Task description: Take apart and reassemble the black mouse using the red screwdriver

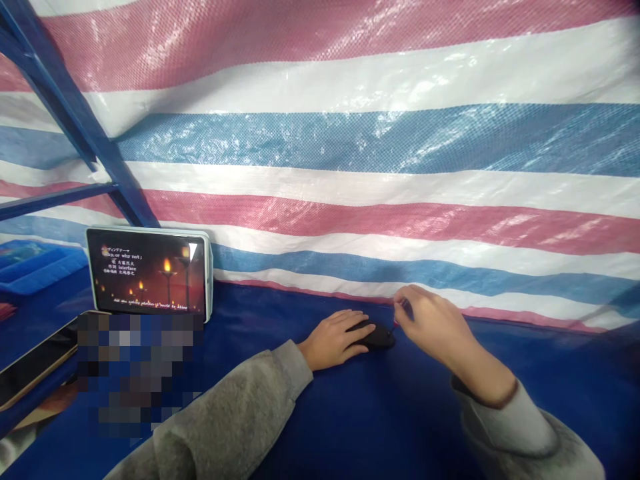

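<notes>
A black, oval computer mouse (381, 335) lies on the dark blue table surface. My left hand (334, 339) rests over its left end, fingers on top and thumb along the near side, holding it. At the mouse's right end, my right hand (425, 320) is raised with thumb and forefinger pinched together. From that pinch a thin dark shaft with a bit of red, like a small screwdriver (393, 327), points down to the mouse. Most of this tool is hidden by the fingers, and its exact contact with the mouse is too small to make out.
A tablet (150, 273) in a pale case stands at the left, playing a video. Beside it lie a phone (40, 353) and a blurred-out patch. A blue tray (45, 273) sits farther left. Striped plastic sheeting (350, 140) and a blue metal frame (75, 107) rise behind.
</notes>
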Tool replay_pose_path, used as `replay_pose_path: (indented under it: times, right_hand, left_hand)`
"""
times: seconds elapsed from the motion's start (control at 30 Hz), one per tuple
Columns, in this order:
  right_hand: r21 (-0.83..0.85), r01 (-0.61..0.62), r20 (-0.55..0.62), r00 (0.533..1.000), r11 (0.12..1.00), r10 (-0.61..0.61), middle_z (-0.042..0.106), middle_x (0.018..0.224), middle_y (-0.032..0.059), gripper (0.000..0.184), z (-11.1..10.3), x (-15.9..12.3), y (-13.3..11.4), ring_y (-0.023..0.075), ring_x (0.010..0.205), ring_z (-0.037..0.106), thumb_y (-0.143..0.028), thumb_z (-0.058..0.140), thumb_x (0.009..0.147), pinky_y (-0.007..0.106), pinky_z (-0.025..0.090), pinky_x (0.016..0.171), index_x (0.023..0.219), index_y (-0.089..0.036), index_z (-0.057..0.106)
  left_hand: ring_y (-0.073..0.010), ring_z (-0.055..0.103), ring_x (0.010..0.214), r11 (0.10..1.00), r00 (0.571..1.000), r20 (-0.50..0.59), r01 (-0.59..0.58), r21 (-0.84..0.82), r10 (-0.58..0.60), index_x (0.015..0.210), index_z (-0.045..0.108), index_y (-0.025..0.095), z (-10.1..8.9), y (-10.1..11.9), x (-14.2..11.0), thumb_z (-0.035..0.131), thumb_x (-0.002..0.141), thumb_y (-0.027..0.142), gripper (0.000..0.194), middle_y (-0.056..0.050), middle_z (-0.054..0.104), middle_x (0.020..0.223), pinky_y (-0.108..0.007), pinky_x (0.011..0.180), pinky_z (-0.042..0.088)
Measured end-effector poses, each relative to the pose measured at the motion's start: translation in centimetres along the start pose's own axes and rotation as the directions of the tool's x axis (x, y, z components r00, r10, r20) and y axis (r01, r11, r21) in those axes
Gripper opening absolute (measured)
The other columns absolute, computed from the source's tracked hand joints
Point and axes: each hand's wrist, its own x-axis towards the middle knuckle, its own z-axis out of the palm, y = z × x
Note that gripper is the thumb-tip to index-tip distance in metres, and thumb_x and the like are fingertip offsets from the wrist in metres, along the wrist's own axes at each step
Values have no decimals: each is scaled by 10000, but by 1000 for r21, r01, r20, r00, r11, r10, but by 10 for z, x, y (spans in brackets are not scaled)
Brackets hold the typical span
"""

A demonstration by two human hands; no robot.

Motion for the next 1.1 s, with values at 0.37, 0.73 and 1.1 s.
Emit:
replay_pose_path:
  times: [0.37,0.73,1.1]
  right_hand:
    - [27,86,-58,995,996,-85,723,791,36,234,6,1,8,191,701,655,-268,438,917,293,354,605,880,-216,663]
    - [7,126,-66,990,992,-126,714,723,26,266,9,1,16,196,662,655,-367,431,950,285,347,582,897,-236,656]
    - [11,75,-79,994,997,-74,723,684,30,360,11,-1,11,222,639,675,-537,459,934,288,375,570,941,-241,665]
  left_hand:
    - [-231,500,1310,1000,1000,-13,-9,-11,9,1381,500,193,0,0,1,451,1004,451,459,-111,546,1390,-416,1120,408]
    - [-231,479,1329,1000,1000,-13,-11,-2,11,1396,481,202,1,-1,0,445,1006,454,466,-106,534,1404,-423,1128,399]
    - [-234,482,1327,1000,1000,-13,-9,-4,9,1388,490,196,-1,1,1,440,1006,458,465,-111,543,1394,-427,1123,405]
